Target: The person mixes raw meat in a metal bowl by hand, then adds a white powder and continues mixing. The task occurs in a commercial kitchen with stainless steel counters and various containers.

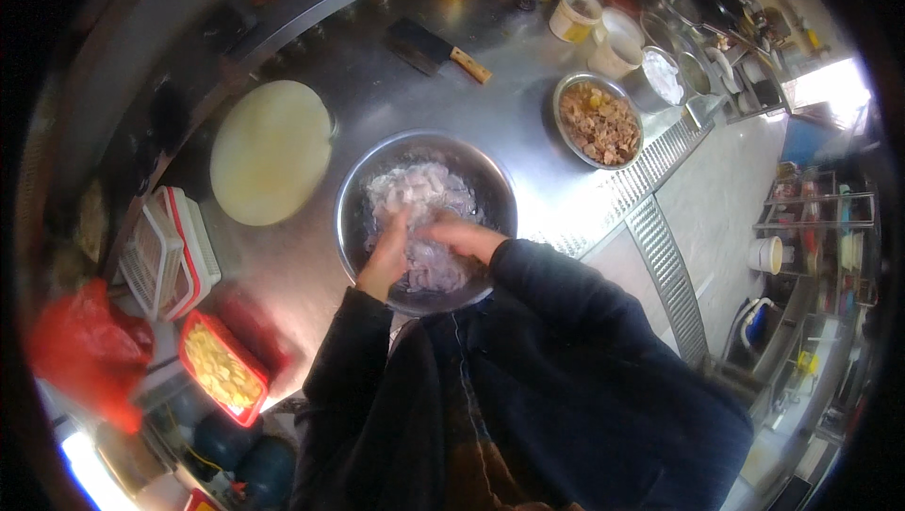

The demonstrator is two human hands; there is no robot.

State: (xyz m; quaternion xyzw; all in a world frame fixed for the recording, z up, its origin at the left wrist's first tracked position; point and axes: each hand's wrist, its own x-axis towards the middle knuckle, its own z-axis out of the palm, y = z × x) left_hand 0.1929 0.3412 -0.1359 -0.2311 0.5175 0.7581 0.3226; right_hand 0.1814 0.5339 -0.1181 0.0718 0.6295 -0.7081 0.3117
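Observation:
A large stainless steel bowl (500,186) stands on the metal worktop close before me, holding pale, wet pieces of what looks like raw meat or fish (417,182). My left hand (387,253) reaches into its left side, thumb upward, with the fingers partly sunk among the pieces. From the right, my right hand (459,234) reaches in, its fingertips near the left hand and partly hidden in the pale mass. Whether either hand grips a piece cannot be made out. Both hands are bare, below dark sleeves.
A round cutting board (272,152) lies left of the bowl, a cleaver (438,51) beyond it. A bowl of brown pieces (599,122) and several tubs (576,14) stand at right. White plastic baskets (173,249) and a red basket of yellowish slices (223,369) are at left.

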